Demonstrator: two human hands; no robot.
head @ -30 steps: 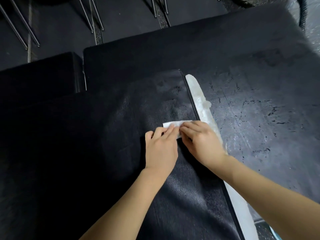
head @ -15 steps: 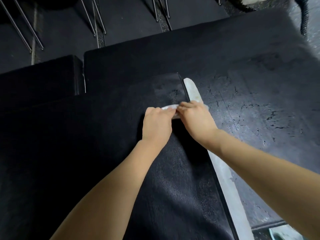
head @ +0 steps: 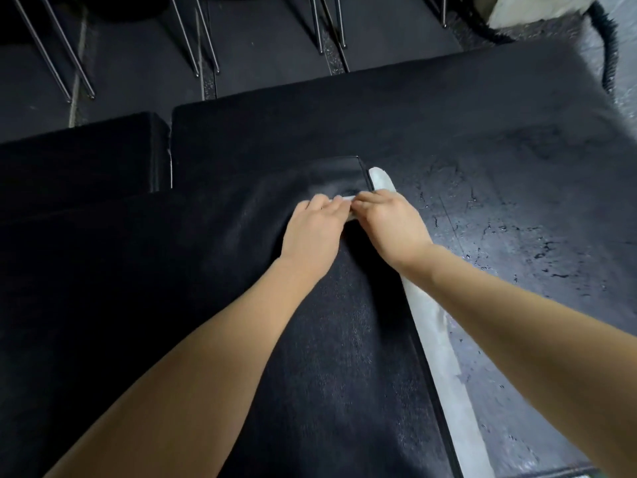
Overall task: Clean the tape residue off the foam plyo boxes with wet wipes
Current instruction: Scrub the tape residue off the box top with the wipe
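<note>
I am pressing a wipe (head: 344,201) onto the box (head: 344,339) near its far corner, my left hand (head: 315,232) and right hand (head: 389,225) side by side, fingers (head: 331,207) flat on it.

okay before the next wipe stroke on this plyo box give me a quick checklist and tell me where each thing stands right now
1. Both hands on the wipe: ok. Left hand and right hand press the wet wipe between their fingertips.
2. Wipe flat on the top box: ok, near its far right corner.
3. Room to stroke further away: not ok, the far edge is just beyond the fingers.
4. White tape residue along the right edge: not ok, a long strip remains.
5. Wipe wet and clean enough: cannot tell, mostly covered.
</note>
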